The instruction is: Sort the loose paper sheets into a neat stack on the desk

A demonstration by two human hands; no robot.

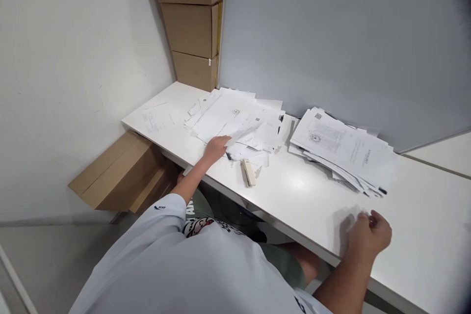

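Now, left hand (216,147): pinching a sheet (243,132) at the near edge of the loose pile (235,113).
Right hand (368,235): curled on the desk (301,191); contents unclear.
Gathered stack (342,149): just beyond the right hand, rough-edged.
Stapler (249,172): untouched between the piles.

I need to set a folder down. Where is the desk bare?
Bare desk lies between the stapler and the right hand, in front of the right paper pile. Crowded around the left paper pile under the left hand.

I note white desk (301,191), messy paper pile (239,120) toward its left, beige stapler (249,172) just before it, fanned paper stack (346,149) at right, lone sheet (158,118) by left end.
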